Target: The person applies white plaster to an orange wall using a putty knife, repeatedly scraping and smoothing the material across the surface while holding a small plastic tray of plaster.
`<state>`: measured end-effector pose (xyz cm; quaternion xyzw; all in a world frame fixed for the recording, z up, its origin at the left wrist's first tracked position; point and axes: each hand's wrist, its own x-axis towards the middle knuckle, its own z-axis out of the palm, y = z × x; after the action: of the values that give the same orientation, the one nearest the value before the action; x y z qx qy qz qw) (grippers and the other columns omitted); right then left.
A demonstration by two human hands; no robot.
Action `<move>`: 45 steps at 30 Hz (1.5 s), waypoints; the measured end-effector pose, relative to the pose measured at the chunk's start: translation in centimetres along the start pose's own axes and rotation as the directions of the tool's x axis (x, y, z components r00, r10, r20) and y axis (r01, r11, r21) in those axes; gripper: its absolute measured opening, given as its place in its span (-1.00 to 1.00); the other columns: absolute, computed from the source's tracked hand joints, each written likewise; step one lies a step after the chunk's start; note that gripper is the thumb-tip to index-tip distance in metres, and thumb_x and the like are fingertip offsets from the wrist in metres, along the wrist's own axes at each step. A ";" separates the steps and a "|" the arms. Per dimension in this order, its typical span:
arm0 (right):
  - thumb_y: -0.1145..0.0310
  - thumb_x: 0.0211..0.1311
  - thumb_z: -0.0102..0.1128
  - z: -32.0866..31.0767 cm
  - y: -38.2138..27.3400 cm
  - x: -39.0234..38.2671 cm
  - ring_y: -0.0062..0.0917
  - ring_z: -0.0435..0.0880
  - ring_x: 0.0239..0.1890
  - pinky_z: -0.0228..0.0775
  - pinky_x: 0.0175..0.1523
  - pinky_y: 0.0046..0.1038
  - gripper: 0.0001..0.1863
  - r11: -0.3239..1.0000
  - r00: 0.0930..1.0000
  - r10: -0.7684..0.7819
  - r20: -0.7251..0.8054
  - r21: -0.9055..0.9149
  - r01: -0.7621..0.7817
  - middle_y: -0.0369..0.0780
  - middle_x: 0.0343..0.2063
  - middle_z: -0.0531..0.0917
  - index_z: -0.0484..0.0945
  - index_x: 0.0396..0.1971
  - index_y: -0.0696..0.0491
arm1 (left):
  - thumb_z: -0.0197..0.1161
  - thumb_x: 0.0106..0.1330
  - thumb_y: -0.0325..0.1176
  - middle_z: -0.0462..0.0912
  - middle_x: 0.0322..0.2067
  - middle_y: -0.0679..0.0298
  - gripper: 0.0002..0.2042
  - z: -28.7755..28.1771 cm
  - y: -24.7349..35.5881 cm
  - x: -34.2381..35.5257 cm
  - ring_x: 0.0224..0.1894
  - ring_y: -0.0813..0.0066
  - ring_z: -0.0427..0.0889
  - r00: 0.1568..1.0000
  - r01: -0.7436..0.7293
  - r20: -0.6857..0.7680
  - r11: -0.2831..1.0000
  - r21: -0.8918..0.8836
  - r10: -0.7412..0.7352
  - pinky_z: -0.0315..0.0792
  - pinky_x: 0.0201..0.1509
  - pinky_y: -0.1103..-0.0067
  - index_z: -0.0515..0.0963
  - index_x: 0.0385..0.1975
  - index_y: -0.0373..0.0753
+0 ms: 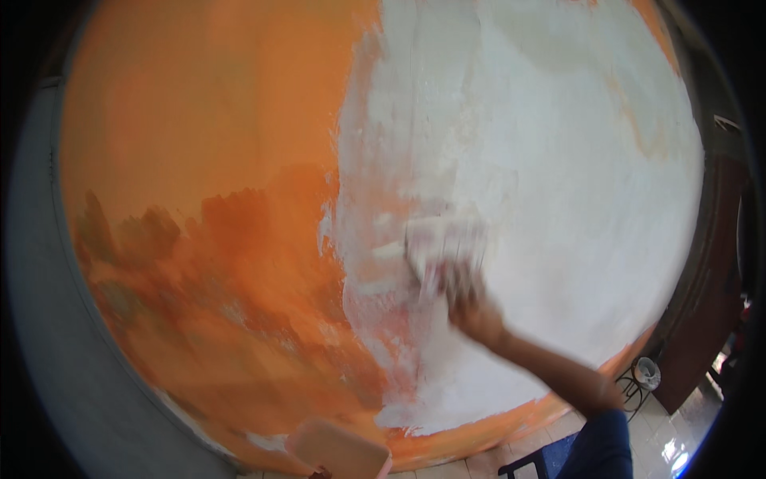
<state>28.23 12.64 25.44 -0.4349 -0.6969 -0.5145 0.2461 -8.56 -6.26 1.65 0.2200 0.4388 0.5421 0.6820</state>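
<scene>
In front of me a wall is covered with orange paint (279, 104) on the left and a white coating (550, 239) on the right. My right hand (472, 310) is closed around a wide putty knife (447, 238), its blade smeared white and pressed to the wall where the coat thins. Motion blurs the blade and fingers. Down at the lower edge, my left hand (321, 473) holds a flat, pale peach board (343, 449); only a bit of the fingers shows, the rest being cut off by the frame.
A grey panel (36, 271) borders the wall at the left. At the lower right stand a dark wire stand (632, 393) with a whitish container (646, 373) and a dark brown panel (702, 327). Near my right elbow is a blue seat-like thing (550, 461) on the tiled floor (650, 431).
</scene>
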 end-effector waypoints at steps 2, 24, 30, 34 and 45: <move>0.47 0.08 -0.03 -1.0 -6.1 -6.4 0.10 0.32 0.16 0.26 0.17 -0.02 -0.48 0.987 0.998 -0.009 0.061 0.159 -0.001 0.22 0.09 0.33 0.29 0.06 0.44 | 0.08 0.30 -0.13 0.48 -0.04 0.04 -0.52 -0.2 -0.2 0.1 -0.13 0.07 0.60 1.000 0.012 -0.026 1.000 0.024 -0.012 0.62 -0.26 0.13 0.23 0.11 -0.28; 0.45 0.11 -0.05 -1.3 -9.1 -8.3 0.13 0.28 0.18 0.32 0.14 -0.03 -0.50 0.975 0.986 -0.033 0.166 0.222 -0.005 0.24 0.12 0.29 0.30 0.03 0.47 | 0.11 0.27 -0.04 0.42 0.05 0.01 -0.41 2.2 0.2 -2.3 0.00 0.07 0.53 0.998 0.021 0.057 0.999 0.049 -0.024 0.56 -0.15 0.05 0.15 0.19 -0.26; 0.65 0.04 0.05 -11.5 -6.9 -7.4 -0.37 0.69 -0.34 0.50 -0.22 -0.47 -0.62 0.379 0.800 0.212 0.561 0.707 -0.596 -0.03 -0.37 0.66 0.52 -0.07 0.19 | 0.18 0.19 -0.10 0.41 0.06 0.05 -0.37 2.8 0.4 -3.5 0.04 0.05 0.50 0.998 -0.001 0.068 1.000 0.029 -0.001 0.53 -0.12 0.04 0.15 0.19 -0.25; 0.52 0.18 0.17 -8.9 -3.0 -5.2 -0.70 0.57 -0.46 0.44 -0.28 -0.62 -0.89 -0.412 0.660 0.309 0.685 0.722 -0.557 -0.22 -0.50 0.68 0.59 -0.35 0.24 | 0.30 0.07 -0.06 0.40 0.06 0.07 -0.25 4.5 1.1 -4.4 0.06 0.10 0.47 0.993 -0.020 0.113 1.000 0.017 0.018 0.51 -0.04 0.15 0.14 0.20 -0.30; 0.56 -0.02 0.29 -7.7 3.5 1.4 -0.52 0.58 -0.57 0.38 -0.43 -0.55 -0.94 0.453 0.856 0.459 0.238 0.766 -0.456 -0.15 -0.56 0.63 0.62 -0.49 0.20 | 0.11 0.24 -0.12 0.44 0.02 0.05 -0.45 3.2 -0.7 -1.7 0.00 0.04 0.52 0.996 0.068 0.057 0.995 0.075 -0.072 0.51 -0.12 -0.04 0.17 0.18 -0.23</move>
<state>29.73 6.25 30.97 -0.4463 -0.7077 -0.0606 0.5443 -5.53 -7.48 3.35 0.2455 0.4453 0.4947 0.7048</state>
